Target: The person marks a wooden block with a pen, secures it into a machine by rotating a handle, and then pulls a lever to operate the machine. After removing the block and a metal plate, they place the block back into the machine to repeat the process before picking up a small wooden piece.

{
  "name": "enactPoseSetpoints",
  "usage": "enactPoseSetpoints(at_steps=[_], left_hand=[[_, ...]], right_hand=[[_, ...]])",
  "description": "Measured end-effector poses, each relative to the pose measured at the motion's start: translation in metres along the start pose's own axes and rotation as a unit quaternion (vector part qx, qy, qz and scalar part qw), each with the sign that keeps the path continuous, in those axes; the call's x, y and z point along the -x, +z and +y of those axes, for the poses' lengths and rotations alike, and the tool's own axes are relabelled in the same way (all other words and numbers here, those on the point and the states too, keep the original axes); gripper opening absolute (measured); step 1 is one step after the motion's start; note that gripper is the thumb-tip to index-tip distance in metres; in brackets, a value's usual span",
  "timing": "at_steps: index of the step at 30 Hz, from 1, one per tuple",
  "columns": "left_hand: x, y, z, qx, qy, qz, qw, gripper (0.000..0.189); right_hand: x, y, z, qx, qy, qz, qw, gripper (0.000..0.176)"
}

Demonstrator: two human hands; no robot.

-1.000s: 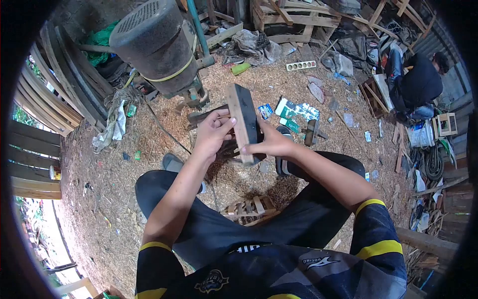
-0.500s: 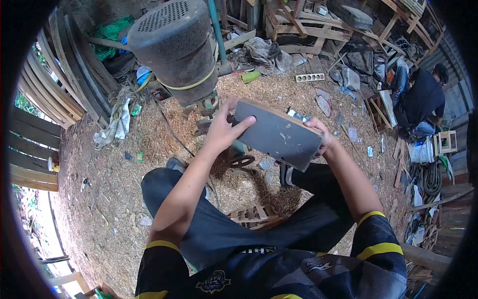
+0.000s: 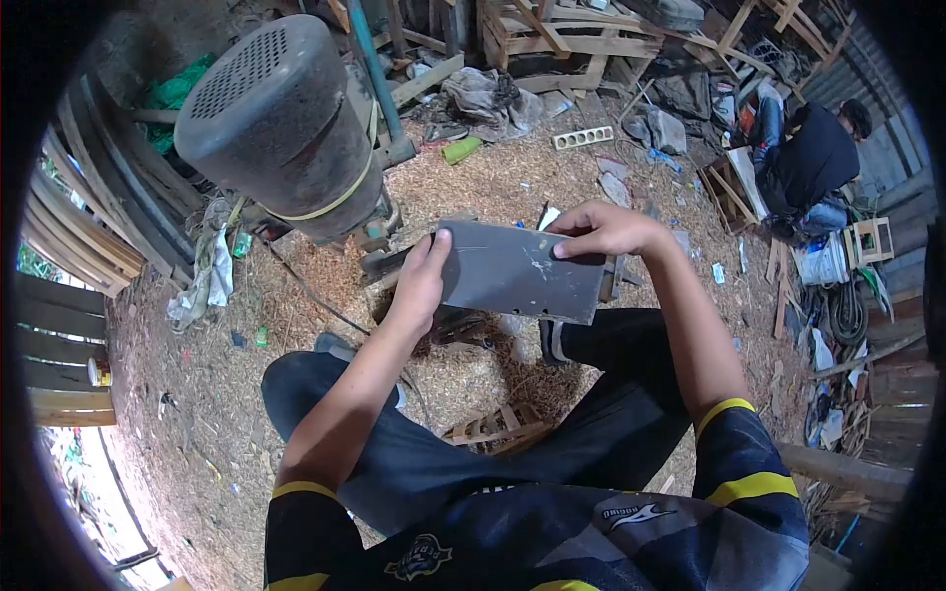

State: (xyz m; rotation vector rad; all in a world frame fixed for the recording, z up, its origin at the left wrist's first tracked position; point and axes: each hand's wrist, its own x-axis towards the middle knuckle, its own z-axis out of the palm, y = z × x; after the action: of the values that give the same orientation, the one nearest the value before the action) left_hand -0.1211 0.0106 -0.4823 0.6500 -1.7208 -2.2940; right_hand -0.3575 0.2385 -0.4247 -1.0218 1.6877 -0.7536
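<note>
Between my two hands is a dark grey board (image 3: 522, 279) with pale scuffs on its face and small notches or holes near its lower edge. My left hand (image 3: 422, 281) grips its left end, thumb on the upper left corner and the fingers mostly hidden behind. On the upper right edge, my right hand (image 3: 613, 232) holds it with the thumb on the face and fingers over the far side. Behind and below the board, machine parts are mostly covered. A big dark motor-like cylinder (image 3: 281, 138) with a perforated top and a yellow band stands just beyond my left hand.
Wood shavings (image 3: 473, 192) cover the floor. A white power strip (image 3: 583, 138) and a green container (image 3: 461, 150) lie ahead. A small slatted wooden piece (image 3: 501, 426) sits between my legs. At the right, another person (image 3: 813, 163) crouches near wooden frames. Curved planks (image 3: 133, 177) lean at left.
The board has come lower and left, its grey face turned more squarely toward me. My right hand has shifted from its right end to the upper right edge. The view has moved slightly right.
</note>
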Motion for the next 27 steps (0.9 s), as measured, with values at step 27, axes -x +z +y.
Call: enactPoseSetpoints(at_steps=[27], left_hand=[[0.031, 0.0, 0.011, 0.109, 0.0, 0.067, 0.992, 0.049]], right_hand=[[-0.029, 0.006, -0.016, 0.015, 0.005, 0.069, 0.997, 0.046]])
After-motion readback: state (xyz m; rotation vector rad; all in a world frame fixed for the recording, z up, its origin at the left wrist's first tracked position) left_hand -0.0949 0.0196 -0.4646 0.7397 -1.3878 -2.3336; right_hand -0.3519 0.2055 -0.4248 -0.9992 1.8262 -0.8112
